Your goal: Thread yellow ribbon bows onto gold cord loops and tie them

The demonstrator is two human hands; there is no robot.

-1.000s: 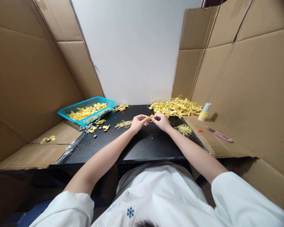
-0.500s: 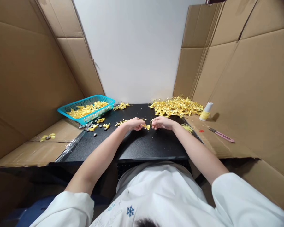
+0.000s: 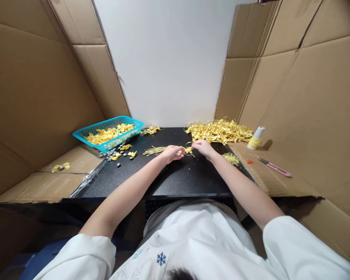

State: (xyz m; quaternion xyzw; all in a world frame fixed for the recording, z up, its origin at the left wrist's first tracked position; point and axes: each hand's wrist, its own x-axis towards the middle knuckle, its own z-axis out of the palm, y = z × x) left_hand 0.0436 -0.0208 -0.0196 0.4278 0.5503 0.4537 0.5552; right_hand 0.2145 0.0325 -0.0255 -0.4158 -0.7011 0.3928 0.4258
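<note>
Over the middle of the black table, my left hand [image 3: 173, 153] pinches a small yellow ribbon bow [image 3: 188, 150] at its fingertips. My right hand [image 3: 203, 148] is closed just to the right of the bow, its fingertips on a thin gold cord [image 3: 188, 144] that curves up above the bow. The exact grip of the fingers is too small to make out. Behind my left hand lies a bundle of cut gold cords [image 3: 153, 151]. A heap of yellow bows with cords [image 3: 220, 130] sits beyond my right hand.
At the left stands a turquoise basket [image 3: 107, 145] of yellow bows, with silver beads [image 3: 118, 165] scattered before it. On the right are yellow cord scraps [image 3: 231, 158], a ribbon-wound cone [image 3: 255, 139] and a pink-handled cutter [image 3: 275, 168]. Cardboard walls [image 3: 315, 109] enclose both sides.
Both hands have moved slightly to the right with the bow. My right hand has come up against the bow, and the cord now arches above it. The view has shifted a little.
</note>
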